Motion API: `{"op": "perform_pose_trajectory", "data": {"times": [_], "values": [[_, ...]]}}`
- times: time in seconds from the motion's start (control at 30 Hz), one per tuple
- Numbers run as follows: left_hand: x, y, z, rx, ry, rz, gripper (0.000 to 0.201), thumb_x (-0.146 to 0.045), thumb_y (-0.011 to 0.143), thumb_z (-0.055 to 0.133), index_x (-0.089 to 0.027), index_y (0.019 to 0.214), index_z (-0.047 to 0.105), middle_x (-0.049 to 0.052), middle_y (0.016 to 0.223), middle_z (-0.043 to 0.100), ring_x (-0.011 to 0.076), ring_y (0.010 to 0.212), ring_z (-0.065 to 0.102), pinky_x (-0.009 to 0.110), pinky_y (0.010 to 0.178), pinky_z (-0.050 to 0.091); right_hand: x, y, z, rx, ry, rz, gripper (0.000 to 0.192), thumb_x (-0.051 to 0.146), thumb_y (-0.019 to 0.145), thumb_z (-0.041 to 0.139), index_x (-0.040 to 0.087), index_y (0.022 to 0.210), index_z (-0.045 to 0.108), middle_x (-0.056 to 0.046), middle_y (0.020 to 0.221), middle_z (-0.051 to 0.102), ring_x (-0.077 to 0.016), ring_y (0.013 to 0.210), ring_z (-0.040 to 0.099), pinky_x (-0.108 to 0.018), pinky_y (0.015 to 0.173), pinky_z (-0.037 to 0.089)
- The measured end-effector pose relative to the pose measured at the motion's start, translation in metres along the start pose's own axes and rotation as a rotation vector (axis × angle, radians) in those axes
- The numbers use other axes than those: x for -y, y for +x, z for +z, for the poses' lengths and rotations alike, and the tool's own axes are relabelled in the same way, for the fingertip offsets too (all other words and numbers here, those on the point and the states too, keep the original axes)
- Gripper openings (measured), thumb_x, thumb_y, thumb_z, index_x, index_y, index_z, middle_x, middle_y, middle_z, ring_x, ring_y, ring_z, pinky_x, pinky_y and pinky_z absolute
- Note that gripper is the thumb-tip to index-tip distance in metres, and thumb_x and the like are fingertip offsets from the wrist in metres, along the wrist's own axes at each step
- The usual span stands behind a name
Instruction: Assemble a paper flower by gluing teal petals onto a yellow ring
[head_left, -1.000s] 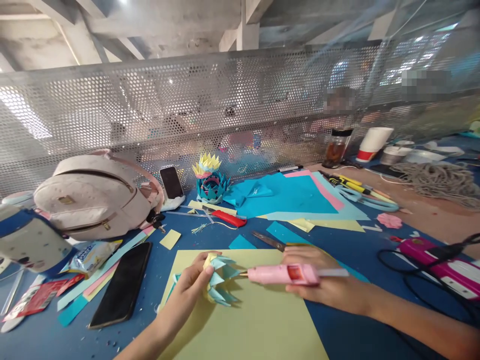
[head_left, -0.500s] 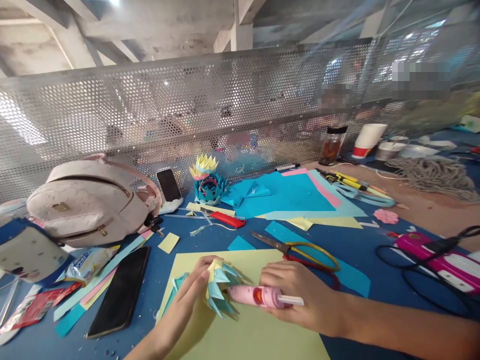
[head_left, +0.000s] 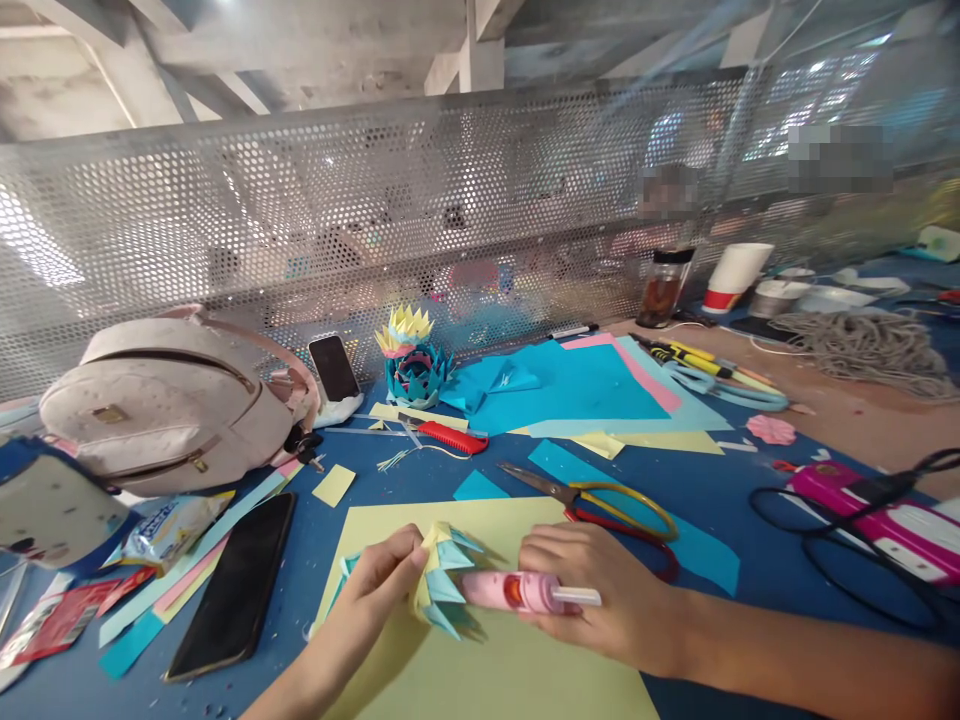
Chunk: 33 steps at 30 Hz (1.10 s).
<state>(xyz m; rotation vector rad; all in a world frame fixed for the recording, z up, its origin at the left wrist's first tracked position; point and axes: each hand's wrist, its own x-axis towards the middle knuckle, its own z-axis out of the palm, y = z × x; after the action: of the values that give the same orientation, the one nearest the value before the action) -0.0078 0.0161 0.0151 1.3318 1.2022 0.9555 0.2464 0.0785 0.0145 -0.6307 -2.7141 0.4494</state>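
My left hand (head_left: 382,580) is closed on a folded paper piece (head_left: 446,565) with light blue and pale yellow points, gripping its left side. In my right hand (head_left: 592,580) is a pink glue gun (head_left: 517,592), a white glue stick jutting from its back end. The gun's nozzle end reaches the right side of the paper piece; its tip is hidden among the points. Both hands are over a pale yellow sheet (head_left: 540,670). Part of another light blue folded paper (head_left: 343,580) shows behind my left wrist.
Scissors (head_left: 592,495) lie just beyond my right hand. A black phone (head_left: 236,585) and paper strips are at left, before a pale backpack (head_left: 165,400). Farther back stand a red cutter (head_left: 454,437), a finished-looking paper crown shape (head_left: 416,370) and blue sheets (head_left: 585,385). A magenta device (head_left: 870,520) with black cable sits right.
My left hand has shifted its hold, fingers now bent and pinching the paper's edge. The paper piece has turned slightly. The glue gun stays against it, nearly unmoved.
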Motion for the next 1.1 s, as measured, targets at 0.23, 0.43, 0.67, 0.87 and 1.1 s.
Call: {"op": "perform_pose_trajectory", "data": {"times": [0.23,0.43,0.67,0.87,1.1], "values": [[-0.002,-0.001,0.002,-0.006,-0.049,-0.032,0.048,-0.061,0.086,0.051,-0.018,0.065,0.045,-0.002,0.071,0.037,0.0128,0.065,0.034,0.024,0.059,0.029,0.001,0.001,-0.001,-0.019,0.007,0.006,0.033,0.043,0.093,0.048,0.02,0.071,0.043,0.0,0.066,0.053,-0.014,0.061,0.045,-0.027,0.054,0.028],[0.001,0.0,0.0,0.01,-0.078,-0.062,0.049,-0.062,0.084,0.053,-0.018,0.065,0.044,-0.003,0.069,0.037,0.0121,0.063,0.034,0.023,0.057,0.029,0.002,0.002,-0.002,-0.028,0.031,0.024,0.034,0.043,0.093,0.048,0.019,0.069,0.043,0.0,0.064,0.052,-0.0137,0.059,0.045,-0.027,0.053,0.028],[0.007,0.002,-0.001,0.005,-0.114,-0.083,0.049,-0.063,0.083,0.054,-0.018,0.066,0.047,-0.003,0.066,0.037,0.0125,0.063,0.036,0.023,0.057,0.029,0.003,0.002,-0.003,-0.027,0.033,0.018,0.034,0.043,0.094,0.046,0.02,0.069,0.042,0.001,0.065,0.052,-0.0137,0.059,0.045,-0.027,0.054,0.029],[0.014,0.004,-0.004,0.004,-0.122,-0.097,0.048,-0.063,0.082,0.055,-0.017,0.068,0.05,-0.003,0.064,0.038,0.0124,0.062,0.037,0.023,0.057,0.03,0.002,0.002,-0.003,-0.015,0.029,0.035,0.032,0.04,0.093,0.049,0.02,0.069,0.042,0.0,0.065,0.052,-0.0138,0.061,0.046,-0.026,0.055,0.029],[0.019,0.005,-0.006,0.006,-0.127,-0.102,0.05,-0.064,0.08,0.057,-0.017,0.067,0.051,-0.003,0.063,0.038,0.0123,0.061,0.037,0.023,0.057,0.03,0.001,0.001,-0.002,-0.029,0.016,0.038,0.032,0.041,0.093,0.049,0.02,0.07,0.042,0.0,0.067,0.053,-0.0143,0.062,0.046,-0.027,0.055,0.029]]}}
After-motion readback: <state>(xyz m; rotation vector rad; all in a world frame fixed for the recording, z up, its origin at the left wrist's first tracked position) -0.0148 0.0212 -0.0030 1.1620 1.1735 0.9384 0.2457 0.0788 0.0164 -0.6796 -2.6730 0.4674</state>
